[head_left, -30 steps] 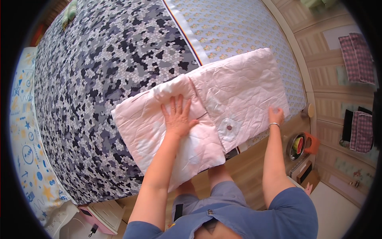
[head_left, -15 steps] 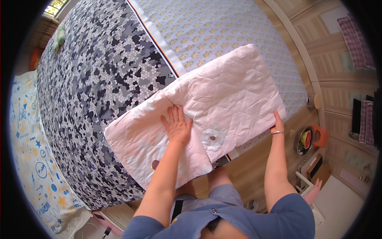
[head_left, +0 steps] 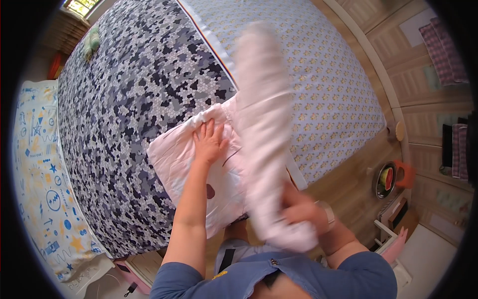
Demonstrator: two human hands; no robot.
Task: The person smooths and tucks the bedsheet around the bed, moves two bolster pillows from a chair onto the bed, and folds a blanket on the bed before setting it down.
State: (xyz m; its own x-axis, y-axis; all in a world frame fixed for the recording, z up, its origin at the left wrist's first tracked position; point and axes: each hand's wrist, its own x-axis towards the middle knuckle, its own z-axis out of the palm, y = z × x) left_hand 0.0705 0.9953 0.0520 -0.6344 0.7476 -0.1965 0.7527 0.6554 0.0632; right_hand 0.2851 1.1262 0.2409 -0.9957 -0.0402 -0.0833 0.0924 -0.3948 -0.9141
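Observation:
A pale pink quilted blanket (head_left: 185,142) lies partly on the bed, with one half raised on edge and smeared by motion. My left hand (head_left: 209,143) presses flat on the lying half near its far edge, fingers spread. Close to my body, my right hand (head_left: 307,214) is closed around the near end of the raised half; its fingers are blurred. Below my left hand a dark reddish patch shows on the blanket. Beneath it are a grey-black patterned bed cover (head_left: 129,99) and, to the right, a light blue floral cover (head_left: 328,109).
A wooden floor (head_left: 333,199) runs along the bed's right side. On that side are a metal bowl with cut watermelon (head_left: 386,177), an orange stool (head_left: 404,174) and cabinets (head_left: 423,119). A white printed cloth (head_left: 37,174) covers the far left. A green rolled item (head_left: 91,42) rests at upper left.
My right hand has lifted the blanket's right half and swung it left and toward my body. My left hand has stayed flat on the other half.

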